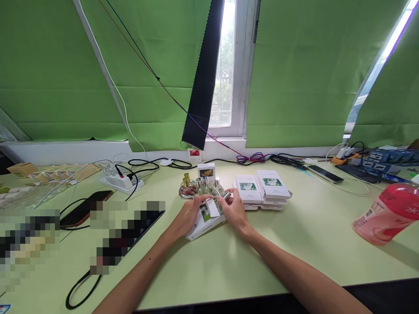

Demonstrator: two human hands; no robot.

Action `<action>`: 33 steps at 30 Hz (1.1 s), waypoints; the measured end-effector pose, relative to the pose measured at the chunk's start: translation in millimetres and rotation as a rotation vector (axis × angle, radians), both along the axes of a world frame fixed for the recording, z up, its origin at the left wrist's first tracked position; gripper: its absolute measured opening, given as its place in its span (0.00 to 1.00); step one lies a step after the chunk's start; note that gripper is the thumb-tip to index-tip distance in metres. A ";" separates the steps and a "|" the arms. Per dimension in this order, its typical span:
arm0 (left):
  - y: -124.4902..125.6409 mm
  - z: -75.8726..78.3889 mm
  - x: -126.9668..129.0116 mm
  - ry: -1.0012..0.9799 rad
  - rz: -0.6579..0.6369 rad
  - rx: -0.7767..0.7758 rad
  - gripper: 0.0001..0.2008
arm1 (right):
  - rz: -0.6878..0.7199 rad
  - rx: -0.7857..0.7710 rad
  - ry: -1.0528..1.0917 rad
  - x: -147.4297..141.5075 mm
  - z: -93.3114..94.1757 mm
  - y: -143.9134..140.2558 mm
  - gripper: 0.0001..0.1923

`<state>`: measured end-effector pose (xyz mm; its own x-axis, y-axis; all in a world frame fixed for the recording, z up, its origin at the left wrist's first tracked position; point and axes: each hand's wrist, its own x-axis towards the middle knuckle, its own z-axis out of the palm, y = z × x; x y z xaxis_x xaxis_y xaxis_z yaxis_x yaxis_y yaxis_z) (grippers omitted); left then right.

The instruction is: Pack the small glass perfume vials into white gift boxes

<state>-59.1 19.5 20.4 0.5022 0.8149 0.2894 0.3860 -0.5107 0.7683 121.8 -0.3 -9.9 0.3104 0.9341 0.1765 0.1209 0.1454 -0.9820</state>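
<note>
A white cardboard box point(205, 225) with a green-and-white flower picture lies tilted on the table in front of me, its end flap point(212, 208) lifted. My left hand point(189, 216) is closed around the box's left side, thumb on top. At the box's right end, my right hand point(236, 212) pinches a small perfume bottle point(226, 196) by its silver top; the fingers hide most of it. Just behind the hands stand several glass perfume bottles point(205, 186) with silver caps. A round bottle point(187, 188) with a gold cap stands at their left.
Stacked white boxes point(248, 190) lie to the right, and a small upright box point(206, 171) stands behind the bottles. A pink bottle point(384, 213) is far right. Phones point(325, 174), a power strip point(121, 182) and cables point(281, 159) lie around the table. Part of the left side is pixelated.
</note>
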 end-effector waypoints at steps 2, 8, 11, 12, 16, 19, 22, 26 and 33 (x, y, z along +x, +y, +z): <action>-2.8 1.7 1.8 0.050 0.001 0.057 0.30 | -0.003 0.001 -0.006 0.1 0.5 -0.2 0.18; -8.5 5.1 5.0 0.182 0.032 0.108 0.22 | 0.022 -0.004 -0.005 -0.9 4.3 -2.9 0.18; -9.2 5.5 5.1 0.185 0.035 0.084 0.22 | 0.050 -0.018 -0.024 -0.4 5.1 -4.3 0.17; -9.3 5.5 5.1 0.186 0.034 0.074 0.22 | 0.054 -0.022 -0.028 -0.2 4.9 -4.2 0.17; -9.4 4.4 5.4 0.184 0.028 0.050 0.21 | 0.049 -0.024 -0.038 0.3 2.6 -2.3 0.16; -9.2 3.8 5.5 0.183 0.031 0.048 0.21 | 0.049 -0.030 -0.044 0.2 1.7 -1.2 0.16; -9.3 4.0 5.6 0.181 0.031 0.044 0.21 | 0.051 -0.041 -0.054 0.1 1.9 -1.2 0.16; -10.1 4.5 5.7 0.173 0.025 0.041 0.21 | 0.048 -0.057 -0.083 -0.1 2.1 -1.1 0.15; -10.0 3.0 6.6 0.176 0.025 0.043 0.22 | 0.045 -0.072 -0.133 -0.5 0.8 0.5 0.13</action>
